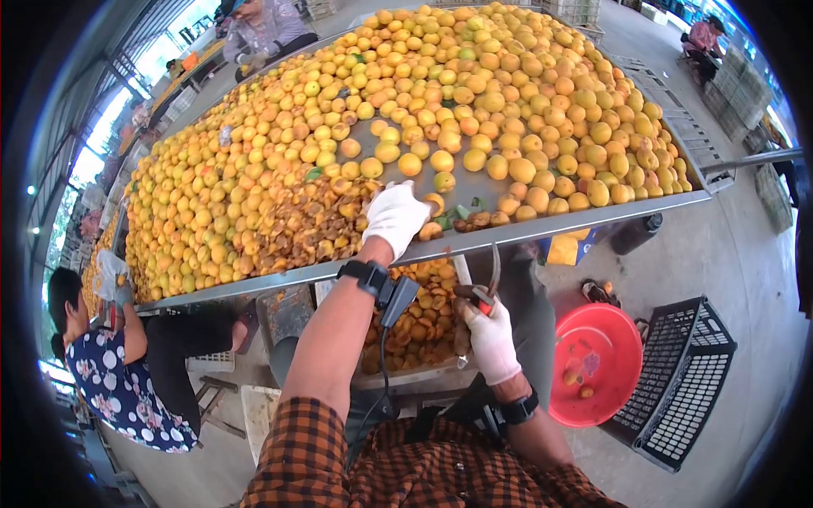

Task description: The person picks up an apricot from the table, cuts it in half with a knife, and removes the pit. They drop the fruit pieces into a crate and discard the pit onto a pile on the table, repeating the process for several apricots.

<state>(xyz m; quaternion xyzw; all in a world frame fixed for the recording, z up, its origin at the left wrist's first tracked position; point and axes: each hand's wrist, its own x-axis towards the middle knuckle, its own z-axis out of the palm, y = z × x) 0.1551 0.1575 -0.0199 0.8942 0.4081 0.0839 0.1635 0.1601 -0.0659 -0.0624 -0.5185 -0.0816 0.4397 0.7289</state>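
Note:
My left hand [395, 218], in a white glove, is over the front edge of the metal table, with an apricot [434, 202] at its thumb side. Its fingers curl away from me and appear closed on that fruit, though the tips are partly hidden. Beside this hand lies a heap of brown, torn apricot pieces [309, 216]. My gloved right hand [493, 340] is closed around a red-handled tool with a curved metal blade [496, 269], held below the table edge. Between my arms, a crate holds split apricots [415, 326].
A large pile of whole apricots [508, 76] covers the sloping table with a metal rim [584, 218]. To my right are a red basin [596, 364] and a black plastic crate [677, 385]. A co-worker [127, 364] sits at left; other people are farther off.

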